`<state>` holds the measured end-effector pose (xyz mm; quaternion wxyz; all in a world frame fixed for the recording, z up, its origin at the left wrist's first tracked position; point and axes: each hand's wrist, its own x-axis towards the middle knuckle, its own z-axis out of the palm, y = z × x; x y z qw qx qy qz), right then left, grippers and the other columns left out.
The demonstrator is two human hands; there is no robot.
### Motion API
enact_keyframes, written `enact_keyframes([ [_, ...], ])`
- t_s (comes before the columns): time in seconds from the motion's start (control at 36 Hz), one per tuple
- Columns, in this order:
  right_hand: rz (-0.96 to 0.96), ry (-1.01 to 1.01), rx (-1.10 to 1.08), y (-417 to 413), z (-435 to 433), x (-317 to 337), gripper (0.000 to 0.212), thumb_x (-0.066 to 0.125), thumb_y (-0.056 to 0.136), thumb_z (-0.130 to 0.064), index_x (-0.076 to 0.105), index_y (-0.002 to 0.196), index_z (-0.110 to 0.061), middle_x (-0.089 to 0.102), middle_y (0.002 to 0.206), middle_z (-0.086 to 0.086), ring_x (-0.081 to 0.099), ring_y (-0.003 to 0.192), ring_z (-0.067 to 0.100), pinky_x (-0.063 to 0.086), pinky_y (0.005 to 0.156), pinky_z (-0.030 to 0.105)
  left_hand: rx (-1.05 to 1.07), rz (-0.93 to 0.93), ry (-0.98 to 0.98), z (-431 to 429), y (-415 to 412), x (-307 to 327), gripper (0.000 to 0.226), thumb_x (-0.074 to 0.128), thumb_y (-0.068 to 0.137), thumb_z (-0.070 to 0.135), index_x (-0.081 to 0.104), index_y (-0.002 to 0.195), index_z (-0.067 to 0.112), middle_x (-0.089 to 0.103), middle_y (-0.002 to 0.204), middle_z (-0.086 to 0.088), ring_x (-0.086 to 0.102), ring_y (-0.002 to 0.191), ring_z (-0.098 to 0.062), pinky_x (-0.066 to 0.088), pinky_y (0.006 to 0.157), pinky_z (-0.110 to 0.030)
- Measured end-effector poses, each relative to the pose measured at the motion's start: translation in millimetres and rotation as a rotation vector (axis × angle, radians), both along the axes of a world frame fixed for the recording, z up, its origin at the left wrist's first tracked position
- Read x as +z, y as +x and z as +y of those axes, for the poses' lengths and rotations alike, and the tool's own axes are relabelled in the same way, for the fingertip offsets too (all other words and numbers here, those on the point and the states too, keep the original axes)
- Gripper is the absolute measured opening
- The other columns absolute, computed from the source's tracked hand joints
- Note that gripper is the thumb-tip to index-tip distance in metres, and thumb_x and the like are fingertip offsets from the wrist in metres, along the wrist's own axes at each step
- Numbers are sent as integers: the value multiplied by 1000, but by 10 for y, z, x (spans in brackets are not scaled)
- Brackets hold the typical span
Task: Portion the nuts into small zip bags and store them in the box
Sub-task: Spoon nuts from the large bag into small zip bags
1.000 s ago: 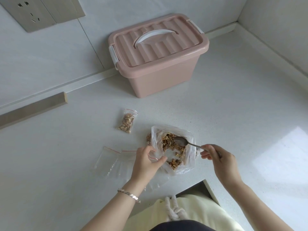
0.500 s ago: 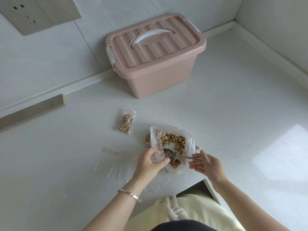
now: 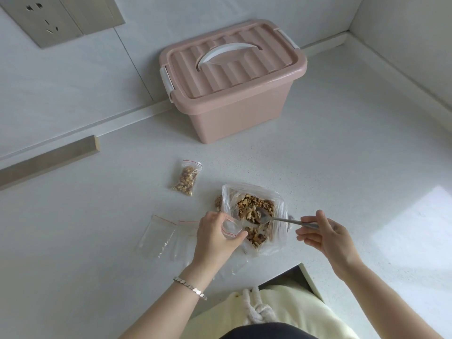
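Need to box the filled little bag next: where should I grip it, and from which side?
Pinch the filled zip bag at its red zip strip, coming down from above on the side facing the pink box. It lies flat with the nuts bulging toward the near end, so that far end is thin and probably easiest to pinch.

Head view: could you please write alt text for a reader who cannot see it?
A person's right hand holds a spoon in a large bag of nuts while the left hand grips a small zip bag. One filled bag lies nearby; the pink box is closed.
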<state>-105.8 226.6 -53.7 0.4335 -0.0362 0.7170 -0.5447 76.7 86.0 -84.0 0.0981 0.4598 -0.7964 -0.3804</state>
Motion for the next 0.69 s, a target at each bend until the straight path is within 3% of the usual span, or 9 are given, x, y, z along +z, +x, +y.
enact_keyframes([
  [0.22,140,-98,80,15,-145,375,41,37,96,-30,65,83,-3,69,62,11,65,55,20,54,53,21,59,-2,92,-8,-90,3,41,73,73,41,56,101,16,50,98,4,47,100,-15,45,88,-31],
  [0.36,299,-105,210,146,-219,526,39,40,92,-31,66,77,-8,68,60,10,64,56,22,50,53,22,36,7,23,-15,-122,-2,45,75,70,43,58,101,15,52,98,2,47,98,-14,44,83,-26],
  [0.44,447,-96,304,259,-240,587,34,43,87,-36,68,75,-17,68,62,4,64,56,15,49,57,18,-3,-1,3,-5,-123,-16,45,73,70,44,58,102,16,52,99,3,46,99,-14,45,87,-30],
  [0.53,726,-90,490,333,-224,618,41,43,86,-48,70,75,-19,65,58,-9,62,58,5,49,61,21,-17,18,2,8,-111,-40,37,71,70,44,58,94,19,55,94,4,46,97,-14,44,85,-32],
  [0.61,908,-161,563,336,-209,611,53,36,88,-58,70,79,-18,62,61,-15,61,62,2,47,58,21,19,48,36,11,-96,-30,33,71,70,42,59,91,19,53,90,6,46,92,-11,44,81,-27],
  [0.69,840,-206,457,274,-190,609,56,36,86,-62,69,76,-19,64,60,-8,61,59,2,48,57,16,66,63,67,2,-65,-16,32,73,72,37,55,91,19,46,87,10,46,86,-10,39,74,-14],
])
